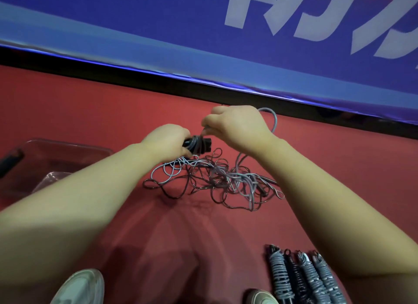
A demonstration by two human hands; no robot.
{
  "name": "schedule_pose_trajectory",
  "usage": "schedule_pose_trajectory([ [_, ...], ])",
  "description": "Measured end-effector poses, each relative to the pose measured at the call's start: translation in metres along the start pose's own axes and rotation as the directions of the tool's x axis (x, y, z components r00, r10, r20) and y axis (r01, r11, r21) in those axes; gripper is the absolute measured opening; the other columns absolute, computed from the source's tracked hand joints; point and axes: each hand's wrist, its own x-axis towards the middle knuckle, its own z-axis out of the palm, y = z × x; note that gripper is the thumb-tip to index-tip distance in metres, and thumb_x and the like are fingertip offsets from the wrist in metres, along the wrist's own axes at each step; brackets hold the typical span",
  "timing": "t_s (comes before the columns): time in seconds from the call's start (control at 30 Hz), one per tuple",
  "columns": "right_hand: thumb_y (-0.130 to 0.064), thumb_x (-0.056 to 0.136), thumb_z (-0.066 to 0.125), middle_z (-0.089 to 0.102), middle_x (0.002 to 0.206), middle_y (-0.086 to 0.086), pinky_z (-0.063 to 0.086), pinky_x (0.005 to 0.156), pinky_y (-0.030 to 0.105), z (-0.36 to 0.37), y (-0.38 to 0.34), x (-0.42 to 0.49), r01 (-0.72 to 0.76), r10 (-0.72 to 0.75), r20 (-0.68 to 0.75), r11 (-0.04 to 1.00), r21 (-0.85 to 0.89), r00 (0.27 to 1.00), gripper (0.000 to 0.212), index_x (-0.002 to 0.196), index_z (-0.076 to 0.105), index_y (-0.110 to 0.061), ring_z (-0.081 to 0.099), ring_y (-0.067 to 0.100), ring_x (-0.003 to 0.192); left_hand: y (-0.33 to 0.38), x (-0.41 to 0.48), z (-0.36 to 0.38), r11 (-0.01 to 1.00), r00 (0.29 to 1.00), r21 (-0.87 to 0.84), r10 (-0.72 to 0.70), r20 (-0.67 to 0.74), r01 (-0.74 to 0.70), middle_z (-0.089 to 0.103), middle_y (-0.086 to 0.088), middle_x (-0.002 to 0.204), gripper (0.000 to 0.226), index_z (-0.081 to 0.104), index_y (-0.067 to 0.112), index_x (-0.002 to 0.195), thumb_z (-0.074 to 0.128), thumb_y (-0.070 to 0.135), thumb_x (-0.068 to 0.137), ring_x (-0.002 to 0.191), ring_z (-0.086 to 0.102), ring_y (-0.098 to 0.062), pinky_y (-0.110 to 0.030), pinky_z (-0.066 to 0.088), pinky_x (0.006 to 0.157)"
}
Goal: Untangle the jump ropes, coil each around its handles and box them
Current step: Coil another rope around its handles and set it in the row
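Your left hand [167,142] grips the black handles [204,144], partly wound with the grey rope [275,120]. Your right hand [237,127] pinches this rope just above them. The tangled ropes [217,179] lie on the red floor [90,113], four coiled ropes [303,274] near your right shoe [262,298].

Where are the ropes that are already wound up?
Head view, bottom right: the coiled ropes lie side by side on the red floor, beside a shoe.

glossy plastic ropes [217,179], matt red carpet [90,104]
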Motion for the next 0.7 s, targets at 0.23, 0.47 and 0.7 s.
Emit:
schedule_pose_trajectory([
  [0.23, -0.056, 0.08, 0.059, 0.058, 0.089, -0.005, 0.023, 0.055, 0.027, 0.001, 0.023, -0.005, -0.112, 0.104, 0.062, 0.983, 0.144, 0.993, 0.04, 0.095, 0.063, -0.019, 0.053, 0.016, 0.082, 0.024, -0.009, 0.0, 0.972, 0.969, 0.089, 0.206, 0.135, -0.219, 0.046, 0.006, 0.067, 0.032, 0.06, 0.011, 0.093, 0.069, 0.04, 0.081, 0.074, 0.049, -0.021, -0.03, 0.034, 0.061],
  [0.47, -0.033, 0.088, 0.061, 0.053, 0.063, -0.01, 0.04, 0.063, 0.022, 0.027, 0.046, -0.03, -0.403, 0.103, 0.445, 0.636, 0.658, 0.89, 0.02, 0.076, 0.06, -0.017, 0.048, 0.008, 0.062, 0.04, -0.024, -0.011, 0.905, 0.9, -0.131, 0.42, 0.116, -0.405, 0.05, 0.002, 0.064, 0.032, 0.059, 0.009, 0.083, 0.072, 0.038, 0.079, 0.059, 0.044, -0.009, -0.023, 0.029, 0.054],
  [0.7, 0.003, 0.09, 0.041, 0.045, 0.044, -0.012, 0.029, 0.042, 0.012, 0.064, 0.023, -0.049, -0.412, 0.163, 0.438, -0.17, 0.895, 0.884, 0.028, 0.069, 0.044, -0.016, 0.036, -0.002, 0.041, 0.051, -0.023, -0.035, 0.867, 0.972, -0.441, 0.187, -0.145, -0.233, 0.059, 0.009, 0.057, 0.046, 0.039, 0.027, 0.09, 0.08, 0.032, 0.071, 0.053, 0.051, 0.002, -0.012, 0.032, 0.049],
])
